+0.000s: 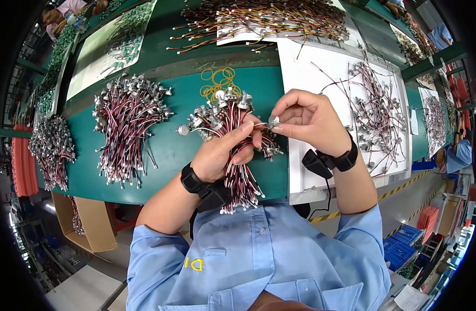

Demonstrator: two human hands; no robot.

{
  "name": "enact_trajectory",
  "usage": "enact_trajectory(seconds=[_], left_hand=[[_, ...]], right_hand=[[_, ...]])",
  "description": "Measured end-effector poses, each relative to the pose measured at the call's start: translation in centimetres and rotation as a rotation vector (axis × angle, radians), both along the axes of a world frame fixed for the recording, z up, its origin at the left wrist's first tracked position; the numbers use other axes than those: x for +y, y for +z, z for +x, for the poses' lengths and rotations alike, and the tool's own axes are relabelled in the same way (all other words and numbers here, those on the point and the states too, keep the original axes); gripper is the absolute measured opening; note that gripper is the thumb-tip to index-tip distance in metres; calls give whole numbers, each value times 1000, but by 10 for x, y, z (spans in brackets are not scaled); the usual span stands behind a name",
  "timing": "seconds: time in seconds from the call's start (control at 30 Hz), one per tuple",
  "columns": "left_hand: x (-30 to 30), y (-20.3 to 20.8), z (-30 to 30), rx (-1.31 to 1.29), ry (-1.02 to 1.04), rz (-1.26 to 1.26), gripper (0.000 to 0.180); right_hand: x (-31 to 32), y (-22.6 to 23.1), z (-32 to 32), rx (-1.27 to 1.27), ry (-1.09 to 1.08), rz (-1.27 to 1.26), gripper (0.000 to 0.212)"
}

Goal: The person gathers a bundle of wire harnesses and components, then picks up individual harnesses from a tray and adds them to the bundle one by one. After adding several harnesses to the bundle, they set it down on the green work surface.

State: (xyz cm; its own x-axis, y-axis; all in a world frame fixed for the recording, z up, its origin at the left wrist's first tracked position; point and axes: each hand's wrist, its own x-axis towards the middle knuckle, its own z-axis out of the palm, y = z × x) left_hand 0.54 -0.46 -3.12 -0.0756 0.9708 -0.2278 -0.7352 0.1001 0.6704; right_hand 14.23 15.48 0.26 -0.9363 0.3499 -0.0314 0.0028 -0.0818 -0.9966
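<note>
My left hand (222, 150) is closed round a bundle of thin red, black and white cables (240, 184). Small round silver parts crown the bundle's far end, and white connector plugs tip its near end. Beside it, my right hand (308, 119) pinches one round silver part (273, 121) between thumb and fingertips. A short wire seems to run from that part toward my left fingertips. The left palm hides the middle of the bundle.
Yellow rubber bands (217, 80) lie beyond the bundle on the green mat (189, 181). Similar cable bundles (126, 124) rest at left. Loose cables (375, 114) cover a white board (300, 67) at right. Red, yellow and black wires (279, 20) are heaped behind. A cardboard box (93, 220) stands below left.
</note>
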Motion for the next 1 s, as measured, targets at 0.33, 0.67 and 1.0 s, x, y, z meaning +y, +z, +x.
enact_trajectory(seconds=[0.33, 0.67, 1.0], left_hand=[[-3, -9, -1, 97, -25, 44, 17], [-1, 7, 5, 29, 62, -55, 23], [-5, -18, -3, -177, -252, 202, 39]], right_hand=[[4, -4, -2, -239, 69, -59, 10], [19, 3, 10, -295, 232, 53, 8], [2, -8, -3, -89, -20, 112, 25]])
